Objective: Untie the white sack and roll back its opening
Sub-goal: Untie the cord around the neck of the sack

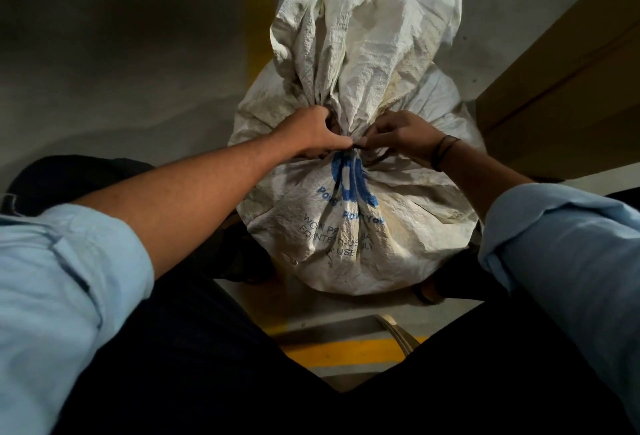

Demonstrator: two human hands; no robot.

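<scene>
A white woven sack (pixel 360 237) with blue print stands on the floor between my legs. Its neck is cinched by a dark tie (pixel 356 147), and the loose top of the sack (pixel 367 29) flares upward beyond it. My left hand (pixel 311 134) grips the bunched neck from the left, thumb and fingers pinching at the tie. My right hand (pixel 401 138), with a dark band on the wrist, pinches the tie from the right. Both hands meet at the knot, which is mostly hidden by the fingers.
A brown cardboard box (pixel 568 81) stands close on the right. The grey floor has yellow painted lines (pixel 349 348) below and behind the sack. A metal bar (pixel 394 329) lies near my feet. My dark trousers frame the sack on both sides.
</scene>
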